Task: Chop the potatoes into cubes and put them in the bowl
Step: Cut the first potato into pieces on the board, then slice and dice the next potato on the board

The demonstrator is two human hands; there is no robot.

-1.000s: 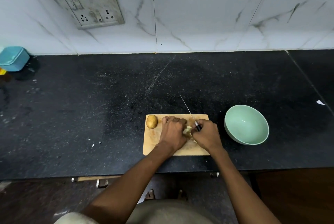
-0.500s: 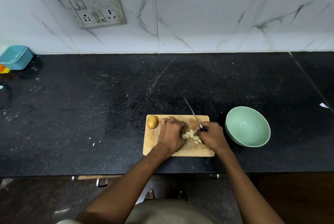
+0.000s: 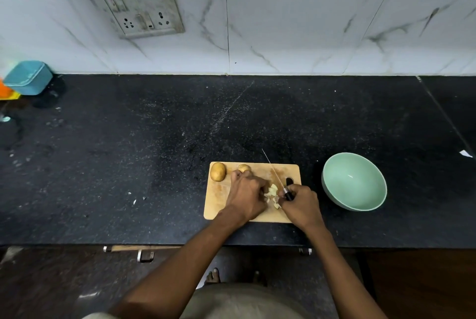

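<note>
A wooden cutting board [image 3: 221, 203] lies on the black counter. A whole potato [image 3: 218, 171] sits at its far left corner and a second potato [image 3: 243, 168] peeks out beyond my left hand. Pale potato cubes [image 3: 273, 194] lie in a small pile mid-board. My left hand [image 3: 247, 195] rests on the board with its fingers curled against the left of the pile. My right hand [image 3: 300, 204] grips the black handle of a knife [image 3: 277, 177], whose thin blade points away over the board. A mint green bowl [image 3: 354, 182] stands to the right and looks empty.
A teal container [image 3: 28, 77] with orange items beside it sits at the far left by the tiled wall. A socket plate [image 3: 139, 7] hangs on the wall. The counter's front edge runs just below the board. A white scrap [image 3: 466, 154] lies at the far right.
The knife blade has shifted slightly over the pile, and the second potato beyond my left hand has come more into view. The cubes stay between my hands.
</note>
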